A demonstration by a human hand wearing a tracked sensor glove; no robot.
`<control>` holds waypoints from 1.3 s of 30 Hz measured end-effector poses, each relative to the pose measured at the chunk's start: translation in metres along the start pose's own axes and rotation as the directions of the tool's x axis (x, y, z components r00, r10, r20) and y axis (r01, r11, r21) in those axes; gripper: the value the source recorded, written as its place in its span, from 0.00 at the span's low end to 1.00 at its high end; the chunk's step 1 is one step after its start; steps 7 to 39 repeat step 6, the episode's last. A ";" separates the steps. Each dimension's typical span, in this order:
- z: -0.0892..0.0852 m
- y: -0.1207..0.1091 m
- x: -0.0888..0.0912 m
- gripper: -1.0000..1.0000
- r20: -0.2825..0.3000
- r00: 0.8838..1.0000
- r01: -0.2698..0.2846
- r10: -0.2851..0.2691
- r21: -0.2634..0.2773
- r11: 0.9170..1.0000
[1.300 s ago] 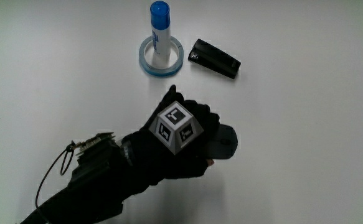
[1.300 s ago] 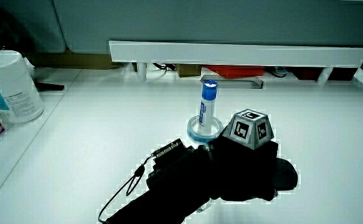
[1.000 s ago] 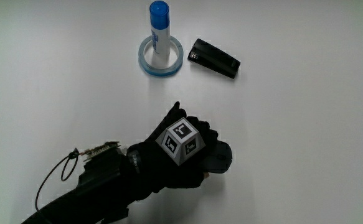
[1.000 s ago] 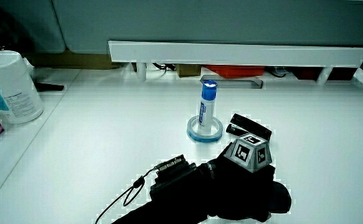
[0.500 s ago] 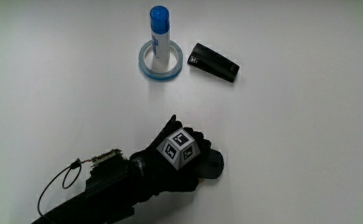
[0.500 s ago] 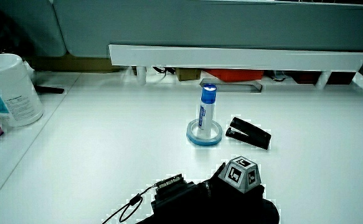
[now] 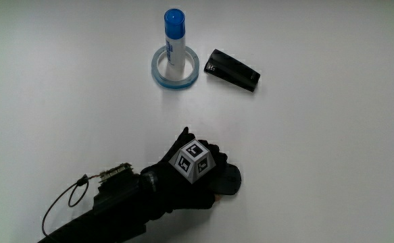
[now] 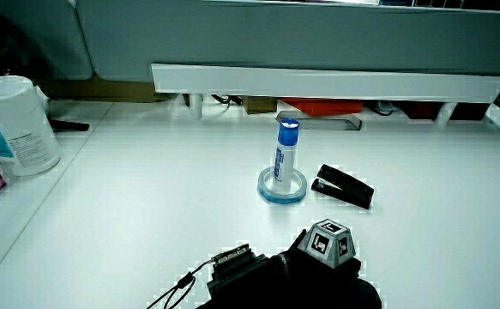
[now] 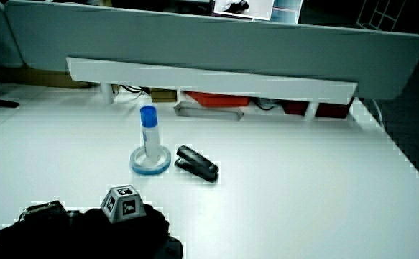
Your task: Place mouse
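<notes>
Hand point(image 7: 193, 177) is curling its fingers around the mouse point(image 7: 232, 181), pressing it on the table point(image 7: 332, 135) at the stapler's point(image 7: 232, 69) 6 o'clock; release remaining.

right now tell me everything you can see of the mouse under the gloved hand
Only a small part of the dark grey, rounded mouse shows in the main view: a smooth, matte, plastic-looking curved edge sticking out from under the black gloved hand. The hand lies over it, fingers curled around its body, so its buttons and wheel are hidden. It sits low at the white table, nearer the person than the blue-capped white tube and the black oblong case. Whether it already rests on the table is unclear.
</notes>
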 end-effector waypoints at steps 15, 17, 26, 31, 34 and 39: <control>-0.006 -0.007 -0.013 0.17 0.045 0.999 0.011 -0.012 0.012 1.000; -0.006 -0.007 -0.013 0.17 0.045 0.999 0.011 -0.012 0.012 1.000; -0.006 -0.007 -0.013 0.17 0.045 0.999 0.011 -0.012 0.012 1.000; -0.006 -0.007 -0.013 0.17 0.045 0.999 0.011 -0.012 0.012 1.000; -0.006 -0.007 -0.013 0.17 0.045 0.999 0.011 -0.012 0.012 1.000; -0.006 -0.007 -0.013 0.17 0.045 0.999 0.011 -0.012 0.012 1.000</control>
